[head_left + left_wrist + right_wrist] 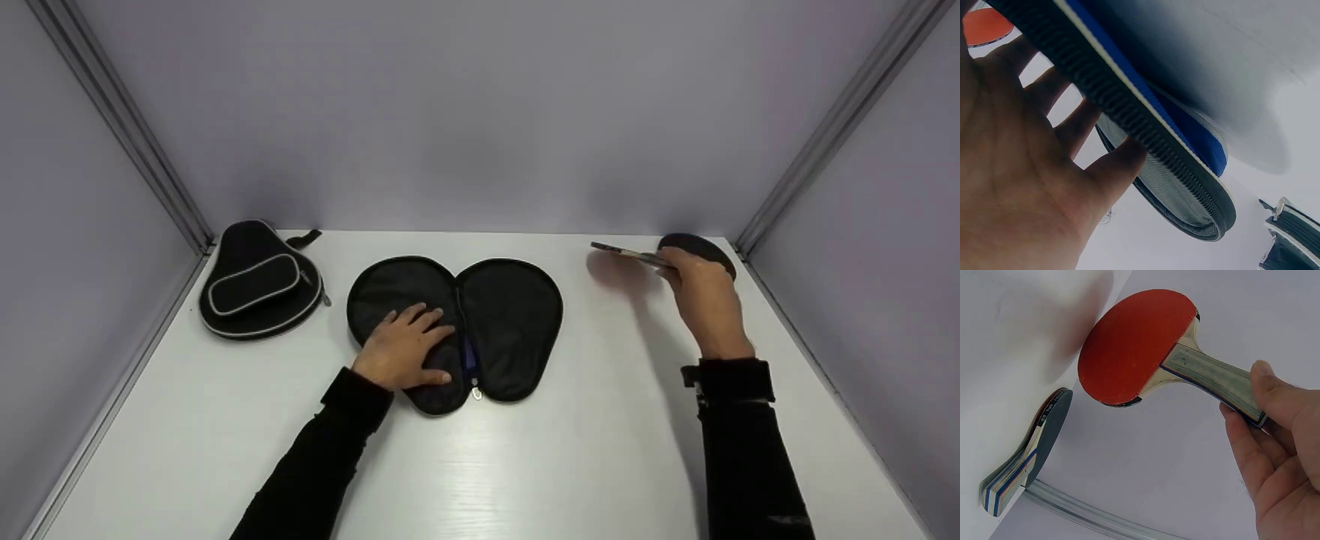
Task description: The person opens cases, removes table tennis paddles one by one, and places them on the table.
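Observation:
A black zippered paddle case (517,322) lies unfolded on the white table, its two halves side by side. My left hand (403,349) rests on the left half with its fingers spread; the left wrist view shows the case's zipper edge (1112,95) across those fingers. Over at the right, my right hand (705,300) pinches a table tennis paddle (1137,349) by the end of its handle, thumb on one side and fingers on the other. Its red face shows in the right wrist view, while from the head it appears almost edge-on above the table.
Another table tennis paddle (694,244) lies at the table's back right corner, dark side up, partly behind my right hand. At the back left sits a second black case (244,322) with grey piping and a small pocket. Panel walls enclose the table's back and sides.

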`<state>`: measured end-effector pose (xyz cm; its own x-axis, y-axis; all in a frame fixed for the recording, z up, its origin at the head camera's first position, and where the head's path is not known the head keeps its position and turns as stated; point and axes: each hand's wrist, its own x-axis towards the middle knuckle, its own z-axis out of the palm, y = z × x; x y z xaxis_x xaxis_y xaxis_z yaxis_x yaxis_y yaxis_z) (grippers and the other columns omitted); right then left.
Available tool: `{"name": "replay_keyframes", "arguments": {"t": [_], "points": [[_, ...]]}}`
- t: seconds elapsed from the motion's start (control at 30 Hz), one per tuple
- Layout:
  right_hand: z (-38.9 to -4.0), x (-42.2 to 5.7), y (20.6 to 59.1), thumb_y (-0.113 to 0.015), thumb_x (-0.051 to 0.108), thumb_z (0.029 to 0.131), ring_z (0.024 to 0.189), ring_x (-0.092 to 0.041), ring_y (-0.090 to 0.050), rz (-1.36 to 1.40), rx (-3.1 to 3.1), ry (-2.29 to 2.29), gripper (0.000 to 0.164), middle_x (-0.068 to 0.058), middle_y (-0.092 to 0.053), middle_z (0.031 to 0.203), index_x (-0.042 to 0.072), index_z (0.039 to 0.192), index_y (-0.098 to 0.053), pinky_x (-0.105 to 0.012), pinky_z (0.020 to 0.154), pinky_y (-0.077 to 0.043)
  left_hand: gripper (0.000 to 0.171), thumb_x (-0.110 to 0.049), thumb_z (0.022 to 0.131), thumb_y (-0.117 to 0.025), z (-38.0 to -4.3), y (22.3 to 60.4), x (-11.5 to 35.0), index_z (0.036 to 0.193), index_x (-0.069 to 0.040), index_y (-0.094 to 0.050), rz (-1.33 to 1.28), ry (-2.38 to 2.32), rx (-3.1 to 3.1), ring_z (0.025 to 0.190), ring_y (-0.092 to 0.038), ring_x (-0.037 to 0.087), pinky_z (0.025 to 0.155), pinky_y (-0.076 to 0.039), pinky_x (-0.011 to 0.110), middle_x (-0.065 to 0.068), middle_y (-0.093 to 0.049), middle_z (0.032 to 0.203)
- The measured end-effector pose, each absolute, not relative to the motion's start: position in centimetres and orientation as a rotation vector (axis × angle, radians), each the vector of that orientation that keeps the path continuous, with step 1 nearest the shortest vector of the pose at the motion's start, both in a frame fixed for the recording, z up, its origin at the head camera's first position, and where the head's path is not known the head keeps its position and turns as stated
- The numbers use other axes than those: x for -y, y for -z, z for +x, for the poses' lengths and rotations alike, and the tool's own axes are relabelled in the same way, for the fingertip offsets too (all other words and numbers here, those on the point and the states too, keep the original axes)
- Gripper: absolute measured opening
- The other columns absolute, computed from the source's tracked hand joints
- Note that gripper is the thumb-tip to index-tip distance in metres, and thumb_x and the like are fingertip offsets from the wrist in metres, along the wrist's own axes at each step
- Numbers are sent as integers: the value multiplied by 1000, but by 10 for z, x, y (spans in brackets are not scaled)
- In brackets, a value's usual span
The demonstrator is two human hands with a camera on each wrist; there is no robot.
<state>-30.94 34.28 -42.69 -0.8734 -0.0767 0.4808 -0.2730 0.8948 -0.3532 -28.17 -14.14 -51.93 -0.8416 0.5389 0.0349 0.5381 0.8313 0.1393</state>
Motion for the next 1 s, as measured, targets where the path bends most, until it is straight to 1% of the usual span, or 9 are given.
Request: {"name": "replay_keyframes", "arguments": {"t": [0.13,0.3,0.43,0.5,0.57,0.67,0.83,0.9,1.0], "points": [[-310,-340,429,-79,7,111,104,-58,-84,237,2673,-565,19,-27,-86,121,10,130,-80,-73,71,-63,84,-68,103,-83,-284,522,142,170,-21,-63,891,-227,-3003,173,-43,46,136,-43,78,15,-54,182],[-314,-339,434,-80,4,108,111,-59,-83,267,2733,-530,23,-27,-86,123,7,131,-80,-74,81,-65,85,-64,102,-86,-280,515,141,170,-19,-63,879,-254,-2980,173,-42,48,137,-41,78,17,-53,183],[-316,-338,441,-84,4,105,105,-60,-82,331,2772,-478,16,-28,-85,112,4,120,-77,-74,80,-63,85,-65,102,-85,-280,515,142,170,-19,-63,881,-236,-2986,172,-44,48,136,-42,78,16,-54,182],[-317,-338,444,-84,3,105,99,-56,-82,371,2803,-469,14,-26,-83,106,2,113,-73,-71,78,-62,86,-67,102,-85,-281,518,143,170,-20,-63,890,-248,-2996,172,-44,48,135,-43,79,16,-54,182],[-318,-339,448,-84,0,104,97,-52,-82,416,2828,-473,14,-25,-83,103,1,110,-71,-69,80,-63,87,-67,102,-85,-280,518,143,170,-19,-62,886,-261,-2990,173,-43,48,136,-42,78,16,-53,183],[-318,-338,454,-84,0,104,98,-50,-83,443,2853,-442,14,-25,-84,105,0,111,-72,-67,81,-65,87,-67,102,-85,-282,521,144,171,-19,-62,887,-269,-2986,173,-42,48,137,-41,78,17,-53,183],[-320,-336,464,-82,2,107,102,-54,-84,397,2896,-422,16,-28,-85,112,1,119,-71,-68,80,-67,86,-65,102,-85,-282,520,143,170,-18,-62,884,-274,-2977,173,-42,49,137,-41,79,17,-53,182],[-321,-336,468,-82,3,107,101,-53,-84,382,2920,-427,17,-29,-86,113,1,120,-71,-68,79,-67,86,-67,102,-84,-282,520,144,171,-19,-62,884,-256,-2979,173,-42,48,137,-42,78,16,-53,183],[-324,-336,471,-83,3,106,99,-50,-84,383,2956,-428,17,-29,-86,112,0,119,-72,-67,79,-66,90,-73,101,-82,-292,537,148,172,-23,-61,910,-212,-3009,174,-42,46,137,-43,77,13,-52,184]]}}
